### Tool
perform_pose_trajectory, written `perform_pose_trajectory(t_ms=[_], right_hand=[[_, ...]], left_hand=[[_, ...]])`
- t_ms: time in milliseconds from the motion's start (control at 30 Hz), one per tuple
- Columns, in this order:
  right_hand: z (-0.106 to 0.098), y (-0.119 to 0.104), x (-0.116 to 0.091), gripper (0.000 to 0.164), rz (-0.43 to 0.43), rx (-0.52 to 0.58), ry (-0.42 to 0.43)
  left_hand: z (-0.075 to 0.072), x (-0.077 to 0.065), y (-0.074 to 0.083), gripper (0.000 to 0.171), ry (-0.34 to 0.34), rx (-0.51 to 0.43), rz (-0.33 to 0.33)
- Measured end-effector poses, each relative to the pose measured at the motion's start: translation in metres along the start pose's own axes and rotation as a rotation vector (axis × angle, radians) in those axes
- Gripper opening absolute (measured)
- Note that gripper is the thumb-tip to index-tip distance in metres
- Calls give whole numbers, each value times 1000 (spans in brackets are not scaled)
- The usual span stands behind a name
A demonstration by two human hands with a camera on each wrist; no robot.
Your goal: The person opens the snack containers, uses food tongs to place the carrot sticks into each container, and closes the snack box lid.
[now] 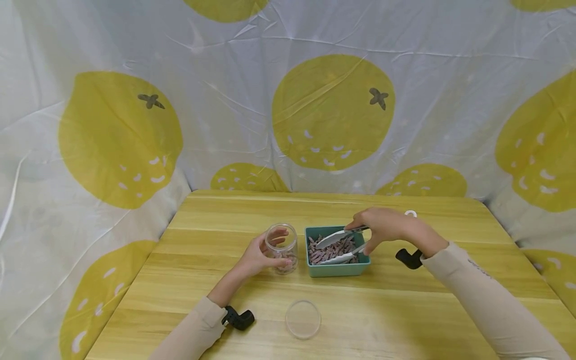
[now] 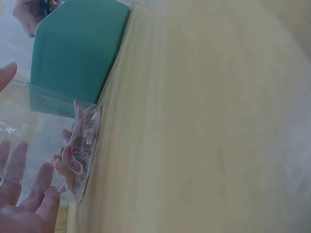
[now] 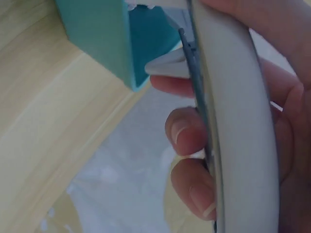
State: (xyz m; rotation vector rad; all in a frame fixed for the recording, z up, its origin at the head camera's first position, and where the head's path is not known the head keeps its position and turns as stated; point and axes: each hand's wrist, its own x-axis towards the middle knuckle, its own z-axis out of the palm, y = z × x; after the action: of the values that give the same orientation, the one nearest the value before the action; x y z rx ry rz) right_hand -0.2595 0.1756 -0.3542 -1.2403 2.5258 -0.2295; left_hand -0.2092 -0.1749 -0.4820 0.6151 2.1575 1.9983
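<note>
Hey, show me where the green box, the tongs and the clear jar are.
Green box point(image 1: 338, 271): head view, on its front wall.
Tongs point(image 3: 243, 121): right wrist view, on the white handle.
Clear jar point(image 1: 287, 251): head view, on its side.

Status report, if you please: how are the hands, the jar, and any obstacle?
Left hand grips jar; pieces inside. Right hand holds spread tongs, reaching into green box. Nothing visible blocking jar's mouth.

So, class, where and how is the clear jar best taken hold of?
I'd hold the clear jar round its side wall, coming from the left, as the left hand does. It stands upright, so its open top can stay uncovered, and the green box sits close on the right, leaving less room there.
</note>
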Motion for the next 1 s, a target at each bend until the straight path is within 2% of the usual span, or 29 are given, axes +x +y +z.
perform_pose_trajectory(t_ms=[100, 300, 667, 1000], right_hand=[[-1, -5, 2, 63, 9, -18, -2], [0, -6, 1, 56, 9, 24, -3], [3, 1, -4, 51, -77, 75, 22], [0, 8, -11, 53, -55, 139, 18]], left_hand=[[-1, 0, 0, 75, 1, 4, 8], [-1, 0, 1, 75, 3, 0, 7], [0, 0, 1, 75, 2, -5, -6], [0, -1, 1, 75, 1, -15, -17]])
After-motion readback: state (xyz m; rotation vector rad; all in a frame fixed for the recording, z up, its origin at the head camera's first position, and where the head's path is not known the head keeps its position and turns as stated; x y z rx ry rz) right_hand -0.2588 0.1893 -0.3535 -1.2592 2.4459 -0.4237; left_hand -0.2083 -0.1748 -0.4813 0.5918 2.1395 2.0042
